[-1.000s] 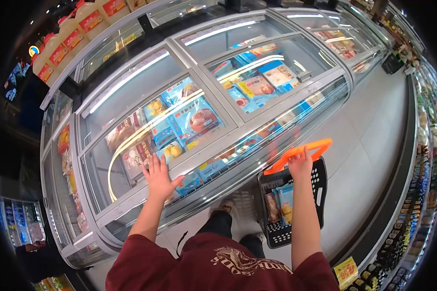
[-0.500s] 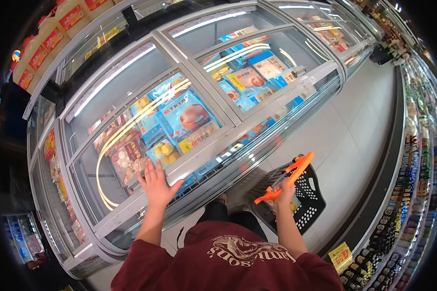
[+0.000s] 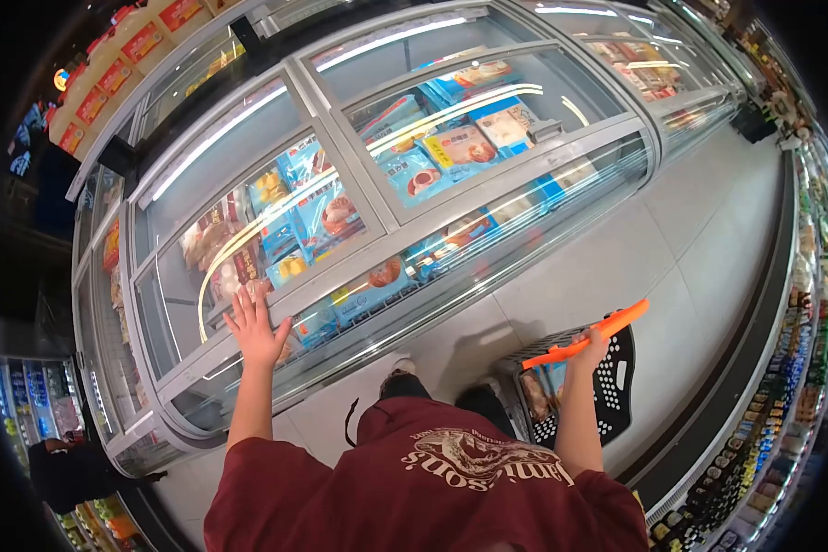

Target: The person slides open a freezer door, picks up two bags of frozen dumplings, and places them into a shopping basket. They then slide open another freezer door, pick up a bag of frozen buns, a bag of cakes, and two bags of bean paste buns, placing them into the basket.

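My left hand [image 3: 256,333] lies with fingers spread at the front edge of a freezer's glass lid [image 3: 202,285], near its left end. Beneath the glass are blue bags of frozen food [image 3: 327,219] and reddish packs beside them. My right hand [image 3: 589,353] is wrapped round the orange handle [image 3: 607,333] of a black basket [image 3: 614,396] with round holes. The basket is at floor level on my right. Some packaged goods [image 3: 538,391] show inside it, partly hidden by the handle and my forearm.
The freezer's metal front rail [image 3: 414,225] runs up to the right. Grey tiled floor [image 3: 653,230] lies between it and shelves of bottles and jars [image 3: 754,442] on the right. Large jugs [image 3: 110,78] stand behind the freezer. A person in dark clothes [image 3: 64,474] is at the lower left.
The view has shifted, with the freezer now farther from my body. My left hand remains at the lid's edge, and the basket has shifted right with my right hand. More of its contents shows.
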The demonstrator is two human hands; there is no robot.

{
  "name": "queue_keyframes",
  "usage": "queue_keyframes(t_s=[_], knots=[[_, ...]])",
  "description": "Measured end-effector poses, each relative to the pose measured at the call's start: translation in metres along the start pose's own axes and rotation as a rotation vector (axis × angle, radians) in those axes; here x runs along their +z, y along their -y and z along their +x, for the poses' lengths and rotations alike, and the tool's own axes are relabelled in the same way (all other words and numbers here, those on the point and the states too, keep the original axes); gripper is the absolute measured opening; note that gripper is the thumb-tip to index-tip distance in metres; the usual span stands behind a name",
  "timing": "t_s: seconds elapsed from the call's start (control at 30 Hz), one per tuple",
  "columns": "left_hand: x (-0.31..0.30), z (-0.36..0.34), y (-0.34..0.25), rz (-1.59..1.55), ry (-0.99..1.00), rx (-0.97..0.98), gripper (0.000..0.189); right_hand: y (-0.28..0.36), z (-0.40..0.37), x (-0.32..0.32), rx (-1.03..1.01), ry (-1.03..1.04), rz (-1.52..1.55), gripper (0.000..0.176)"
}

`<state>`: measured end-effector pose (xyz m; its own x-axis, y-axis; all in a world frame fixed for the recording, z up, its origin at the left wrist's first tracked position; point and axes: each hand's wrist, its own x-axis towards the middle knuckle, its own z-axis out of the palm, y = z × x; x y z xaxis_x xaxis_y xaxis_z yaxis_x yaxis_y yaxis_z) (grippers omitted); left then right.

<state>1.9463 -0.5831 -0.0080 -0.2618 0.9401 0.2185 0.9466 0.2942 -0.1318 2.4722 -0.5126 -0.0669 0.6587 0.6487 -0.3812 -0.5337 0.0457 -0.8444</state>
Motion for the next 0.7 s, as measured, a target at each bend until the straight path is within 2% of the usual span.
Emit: queue_keyframes(t_s=[0.07, 0.1, 0.23, 0.33, 0.4, 0.53, 0.7], knots=[[0.007, -0.014, -0.027, 0.053, -0.056, -0.090, 0.070, 0.020, 0.030, -0.005, -0.011, 0.010, 0.016, 0.012], [0.001, -0.021, -0.049, -0.018, -0.046, -0.126, 0.061, 0.028, 0.042, -0.008, -0.016, -0.008, 0.021, 0.010], [-0.031, -0.041, -0.126, -0.075, 0.049, -0.015, 0.060, 0.050, 0.092, -0.015, -0.016, -0.062, -0.032, 0.010], [-0.043, -0.047, -0.150, -0.044, 0.068, 0.044, 0.060, 0.061, 0.127, -0.007, -0.071, -0.146, 0.007, 0.011], [-0.047, -0.048, -0.158, -0.074, 0.080, -0.044, 0.060, 0.068, 0.149, 0.000, -0.073, -0.190, 0.010, 0.012], [-0.042, -0.029, -0.173, -0.139, 0.070, -0.141, 0.059, 0.076, 0.209, 0.012, -0.130, -0.283, 0.034, 0.012], [-0.030, 0.038, -0.212, -0.290, 0.005, -0.052, 0.057, 0.093, 0.270, 0.028, -0.128, -0.291, 0.067, 0.011]])
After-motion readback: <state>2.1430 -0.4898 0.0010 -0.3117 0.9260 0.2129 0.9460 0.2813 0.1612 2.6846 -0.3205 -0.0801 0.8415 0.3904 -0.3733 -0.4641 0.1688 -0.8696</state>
